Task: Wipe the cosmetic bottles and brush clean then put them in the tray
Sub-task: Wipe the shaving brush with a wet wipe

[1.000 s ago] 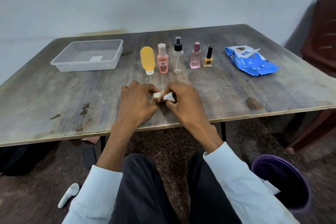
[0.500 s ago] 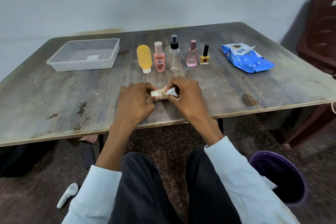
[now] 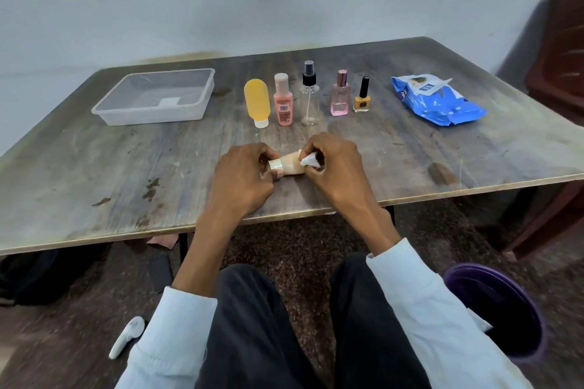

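Item: small beige tube (image 3: pixel 292 164), table (image 3: pixel 94 167) centre-front, 6 o'clock of the bottle row. Left hand (image 3: pixel 243 180) pinches its capped end; right hand (image 3: pixel 331 167) pinches a white wipe (image 3: pixel 309 160) against its body. Likely light, soft-walled, slippery when damp; hold at cap.

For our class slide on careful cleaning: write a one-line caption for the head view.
Left hand holds a beige tube while right hand rubs it with a wipe.

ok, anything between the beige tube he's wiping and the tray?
Nothing visible. The beige tube is held in the left hand and right hand; bare table runs from it to the clear tray. The bottle row stands right of that path.
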